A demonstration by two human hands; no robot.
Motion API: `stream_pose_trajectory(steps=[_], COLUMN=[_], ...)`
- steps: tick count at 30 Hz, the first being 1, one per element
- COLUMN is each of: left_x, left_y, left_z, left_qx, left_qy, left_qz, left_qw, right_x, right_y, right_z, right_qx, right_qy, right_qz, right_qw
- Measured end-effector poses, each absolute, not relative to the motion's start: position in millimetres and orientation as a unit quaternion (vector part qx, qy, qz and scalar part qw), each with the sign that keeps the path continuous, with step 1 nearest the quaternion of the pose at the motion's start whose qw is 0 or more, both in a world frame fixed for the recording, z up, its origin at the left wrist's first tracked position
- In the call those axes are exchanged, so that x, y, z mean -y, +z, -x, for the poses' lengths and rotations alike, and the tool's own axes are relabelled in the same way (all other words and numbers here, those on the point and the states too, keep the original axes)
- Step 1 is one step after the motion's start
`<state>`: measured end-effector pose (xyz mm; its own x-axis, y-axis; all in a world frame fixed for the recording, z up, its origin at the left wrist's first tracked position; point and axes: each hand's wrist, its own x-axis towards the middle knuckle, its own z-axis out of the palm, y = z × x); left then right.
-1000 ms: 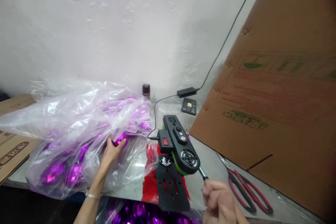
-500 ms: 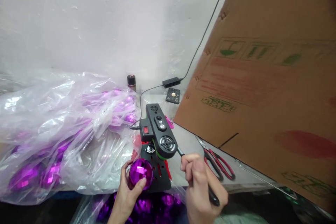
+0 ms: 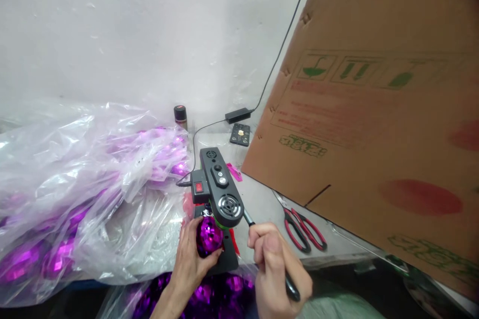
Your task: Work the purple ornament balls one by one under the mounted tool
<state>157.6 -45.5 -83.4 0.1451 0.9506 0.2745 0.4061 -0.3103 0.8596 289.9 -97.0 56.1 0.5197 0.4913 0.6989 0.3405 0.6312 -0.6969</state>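
Observation:
My left hand (image 3: 192, 254) is closed around a shiny purple faceted ball (image 3: 210, 236). The ball is at the front of a small black bench machine (image 3: 220, 184), just below its rounded head, over the black base plate (image 3: 227, 260). Whether the ball touches the machine, I cannot tell. My right hand (image 3: 279, 264) grips a lever handle (image 3: 292, 289) with a black end and a metal rod, which runs up to the machine's side. A red switch (image 3: 199, 187) sits on the machine's left side.
Clear plastic bags (image 3: 123, 199) of purple balls cover the table's left. Several more balls (image 3: 224, 291) lie below its front edge. Red-handled scissors (image 3: 303, 229) lie to the right, beside a big cardboard box (image 3: 359, 134). Behind are a power adapter (image 3: 238, 115) and a black-capped bottle (image 3: 180, 117).
My left hand has carried the purple ball up and forward, from in front of the base plate to under the machine's head. My right hand stays on the lever. The view has shifted slightly.

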Motion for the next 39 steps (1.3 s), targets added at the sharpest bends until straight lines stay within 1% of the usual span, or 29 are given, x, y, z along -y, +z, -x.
stream_pose_trajectory(steps=[5,10,12,16,18,21,28,39], left_x=[48.0,45.4,43.4,41.1,41.5,42.9,42.9,43.6], left_y=[-84.4,-88.7,-94.1,-108.5,-113.6,-115.7,-108.0,-110.2], left_z=[-156.5,-163.4,-166.3,-171.1,-173.7,-177.2,-178.3,-179.1], left_qx=[-0.480,-0.504,-0.494,-0.452,-0.446,-0.449,-0.458,-0.453], left_qy=[0.418,0.386,0.387,0.414,0.428,0.439,0.429,0.428], left_qz=[-0.713,-0.714,-0.712,-0.679,-0.661,-0.654,-0.665,-0.668], left_qw=[0.295,0.295,0.315,0.404,0.426,0.421,0.405,0.407], right_x=[96.2,96.1,97.2,99.4,99.6,98.4,92.1,86.7], right_y=[56.0,60.3,61.8,62.0,60.2,55.0,42.0,39.7], right_z=[-290.5,-289.8,-289.6,-289.2,-288.8,-287.7,-280.8,-280.5], right_qx=[0.488,0.483,0.485,0.482,0.474,0.462,0.426,0.431], right_qy=[0.051,0.044,0.042,0.046,0.050,0.045,-0.008,-0.033], right_qz=[0.431,0.438,0.444,0.450,0.445,0.436,0.445,0.437], right_qw=[0.757,0.757,0.752,0.750,0.758,0.771,0.788,0.789])
